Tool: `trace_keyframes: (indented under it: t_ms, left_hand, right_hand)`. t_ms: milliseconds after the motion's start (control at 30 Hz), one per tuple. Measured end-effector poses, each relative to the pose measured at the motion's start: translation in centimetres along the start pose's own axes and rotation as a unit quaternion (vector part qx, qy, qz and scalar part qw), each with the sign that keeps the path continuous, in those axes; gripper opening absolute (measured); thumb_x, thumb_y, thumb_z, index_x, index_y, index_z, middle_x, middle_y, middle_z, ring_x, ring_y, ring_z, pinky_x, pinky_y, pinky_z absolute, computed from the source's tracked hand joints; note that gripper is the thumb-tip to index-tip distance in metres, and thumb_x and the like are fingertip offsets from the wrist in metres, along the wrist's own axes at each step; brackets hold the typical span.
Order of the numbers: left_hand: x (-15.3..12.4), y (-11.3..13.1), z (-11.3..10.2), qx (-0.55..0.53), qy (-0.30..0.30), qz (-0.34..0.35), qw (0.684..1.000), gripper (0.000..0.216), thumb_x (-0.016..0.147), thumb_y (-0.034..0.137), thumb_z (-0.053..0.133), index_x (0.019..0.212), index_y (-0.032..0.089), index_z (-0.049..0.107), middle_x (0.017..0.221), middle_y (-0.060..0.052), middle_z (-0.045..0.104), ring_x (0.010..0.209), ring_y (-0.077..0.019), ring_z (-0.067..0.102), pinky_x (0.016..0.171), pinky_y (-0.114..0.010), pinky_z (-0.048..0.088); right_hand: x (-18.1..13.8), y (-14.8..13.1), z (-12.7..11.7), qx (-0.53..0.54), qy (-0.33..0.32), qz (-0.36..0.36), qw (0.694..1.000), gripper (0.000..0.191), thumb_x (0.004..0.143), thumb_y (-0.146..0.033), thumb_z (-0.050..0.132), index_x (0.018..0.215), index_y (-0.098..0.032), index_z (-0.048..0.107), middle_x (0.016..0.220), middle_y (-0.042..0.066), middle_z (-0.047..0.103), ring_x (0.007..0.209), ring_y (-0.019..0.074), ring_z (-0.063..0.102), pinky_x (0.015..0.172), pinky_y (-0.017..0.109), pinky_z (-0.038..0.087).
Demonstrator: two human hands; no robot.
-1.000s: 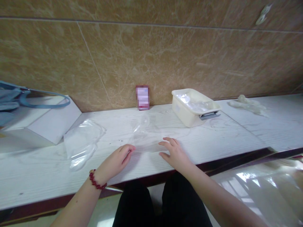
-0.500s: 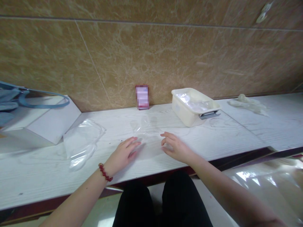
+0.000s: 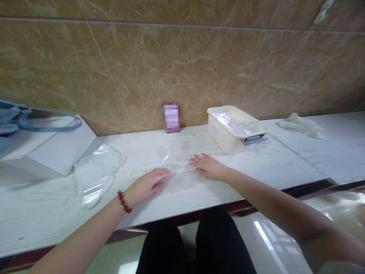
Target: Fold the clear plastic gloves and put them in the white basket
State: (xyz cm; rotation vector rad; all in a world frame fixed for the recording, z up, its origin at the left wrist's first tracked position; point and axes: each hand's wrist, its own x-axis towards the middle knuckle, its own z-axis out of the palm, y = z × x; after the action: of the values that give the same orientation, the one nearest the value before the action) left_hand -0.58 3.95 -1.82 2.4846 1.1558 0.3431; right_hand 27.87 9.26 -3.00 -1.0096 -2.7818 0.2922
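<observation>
Clear plastic (image 3: 177, 164), left hand (image 3: 149, 185), right hand (image 3: 210, 168) alongside

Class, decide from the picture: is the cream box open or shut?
Open: no lid covers the cream box, clear plastic shows inside it, and its grey clip sticks outward.

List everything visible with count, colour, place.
Tabletop: one, white, middle
Wall: one, brown, behind
Plastic piece: one, clear, centre
Plastic film: layers uncountable, clear, left
Tub: one, cream, right, clear plastic inside
Blurred panel: one, reddish, upright by wall
Box: one, white, left
Bag: one, blue, far left
Crumpled item: one, whitish, far right
Small item: one, whitish, top right
Floor: one, pale, below
Shiny material: one, beige, lower right
Bracelet: one, red, left wrist
Legs: two, black trousers, bottom
Left hand: one, bare, left of centre
Right hand: one, bare, right of centre
</observation>
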Motion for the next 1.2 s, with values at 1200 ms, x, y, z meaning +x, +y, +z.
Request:
trace_keyframes:
  t_ms: [1200]
  left_hand:
    - [9.3, -6.7, -1.0, -0.145, 0.250, -0.386, 0.876, 0.025, 0.067, 0.032, 0.051, 0.082, 0.014, 0.061, 0.073, -0.004, 0.064, 0.057, -0.0128, 0.057, 0.053, -0.022, 0.040]
  right_hand:
    - [9.6, 2.7, 0.7, 0.079, 0.075, 0.381, 0.918, 0.017, 0.068, -0.030, 0.050, 0.076, -0.020, 0.061, 0.071, 0.002, 0.063, 0.063, 0.0131, 0.056, 0.052, 0.020, 0.035]
